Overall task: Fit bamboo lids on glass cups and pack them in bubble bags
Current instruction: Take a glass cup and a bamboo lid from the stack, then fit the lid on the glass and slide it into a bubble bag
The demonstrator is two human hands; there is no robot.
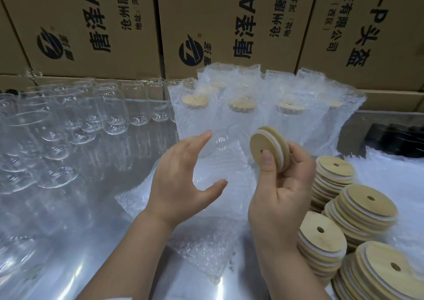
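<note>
The writing I can read is all on the cardboard boxes [206, 24], stacked beyond the fingertips. Each carries a round dark logo and large black characters turned on their side: "唐泽AH" on two of them, with smaller lines starting "沧州唐泽" and "地址:河北". The box furthest right shows "科技有限公司", "头盔" and "0-P". I find no lettering on the lids or the glass.

The left hand [183, 180] holds a clear glass cup [222, 155] tipped on its side. Its fingers are curved over the top of the cup and the thumb is tucked beneath, so the glass sits in the gap between them. The cup's open mouth points toward the other hand.

The right hand [282, 189] pinches a round bamboo lid [263, 143], with the thumb pressed flat on the near face just under the centre hole and the other fingers behind the disc. A white seal ring runs round the lid's back edge. The lid stands on edge just beside the cup's mouth. I cannot tell whether they touch.

Below both palms lie flat bubble bags [206, 242] on a shiny table [80, 242]. Past the fingertips stand lidded cups already bagged [243, 107]. Out from the left knuckles lie rows of empty glasses [110, 116]. Beside the right wrist are stacks of spare lids [364, 208], each with a centre hole.
</note>
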